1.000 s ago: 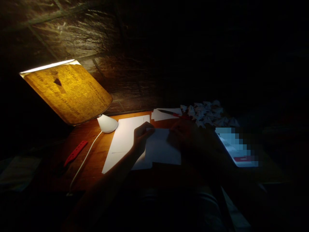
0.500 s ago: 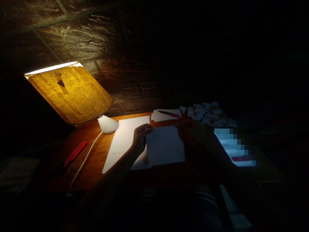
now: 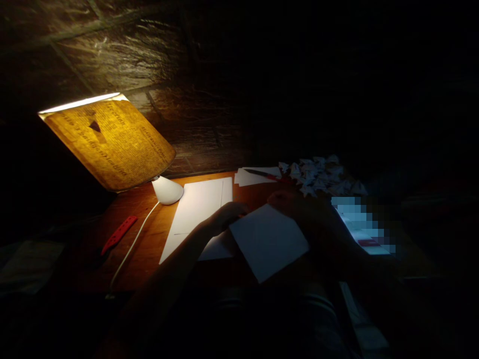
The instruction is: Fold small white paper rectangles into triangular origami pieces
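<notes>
A square sheet of white paper [image 3: 269,242] is held at a slant above the front of the wooden table, one corner pointing down toward me. My left hand [image 3: 226,217] is at its upper left edge, fingers bent and in shadow, seemingly gripping it near the left corner. At the top corner, my right hand [image 3: 286,200] pinches the paper, though much of that hand is lost in the dark. Beneath my left hand lies a larger stack of white paper [image 3: 202,204] with thin lines on it.
A lit lamp [image 3: 166,192] with a printed shade stands at the left, its white cord [image 3: 130,249] beside a red-handled tool [image 3: 119,234]. Farther back are a knife [image 3: 260,173] on paper sheets [image 3: 243,178] and several folded paper pieces [image 3: 318,174]. A glowing, partly pixelated screen [image 3: 359,229] lies right.
The square sheet has turned from nearly upright to a diamond slant and come slightly closer to me. My left hand has lowered a little; my right hand now shows at the top corner.
</notes>
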Action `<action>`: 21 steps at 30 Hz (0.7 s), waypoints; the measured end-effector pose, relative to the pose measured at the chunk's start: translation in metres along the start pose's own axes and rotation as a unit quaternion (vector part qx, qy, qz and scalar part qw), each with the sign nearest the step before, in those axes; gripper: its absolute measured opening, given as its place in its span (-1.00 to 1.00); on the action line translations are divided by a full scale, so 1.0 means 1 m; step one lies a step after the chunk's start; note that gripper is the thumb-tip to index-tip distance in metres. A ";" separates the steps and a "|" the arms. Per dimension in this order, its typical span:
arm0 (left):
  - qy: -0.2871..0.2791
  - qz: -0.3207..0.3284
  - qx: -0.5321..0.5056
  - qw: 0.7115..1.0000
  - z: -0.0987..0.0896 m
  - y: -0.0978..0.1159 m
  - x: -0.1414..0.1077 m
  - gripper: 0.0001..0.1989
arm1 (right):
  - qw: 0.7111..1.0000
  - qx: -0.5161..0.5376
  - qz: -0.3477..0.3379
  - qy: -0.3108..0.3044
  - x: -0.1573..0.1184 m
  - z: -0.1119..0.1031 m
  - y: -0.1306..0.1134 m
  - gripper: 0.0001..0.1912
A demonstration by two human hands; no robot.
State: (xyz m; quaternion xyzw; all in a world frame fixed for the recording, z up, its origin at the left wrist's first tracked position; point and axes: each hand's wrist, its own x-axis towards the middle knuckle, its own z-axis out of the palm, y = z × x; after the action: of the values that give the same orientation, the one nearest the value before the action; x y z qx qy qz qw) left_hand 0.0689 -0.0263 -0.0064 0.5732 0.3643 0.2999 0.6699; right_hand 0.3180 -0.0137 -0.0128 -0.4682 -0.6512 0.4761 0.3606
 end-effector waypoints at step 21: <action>0.026 0.069 0.174 0.982 0.015 -0.006 0.005 -0.79 | 0.994 0.035 0.071 -0.070 -0.009 0.010 -0.025 -0.62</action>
State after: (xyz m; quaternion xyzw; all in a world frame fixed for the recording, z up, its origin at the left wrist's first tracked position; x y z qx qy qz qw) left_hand 0.0839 -0.0317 -0.0121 0.6967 0.3881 0.2922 0.5278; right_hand 0.3048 -0.0274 0.0085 -0.4658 -0.6231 0.5547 0.2952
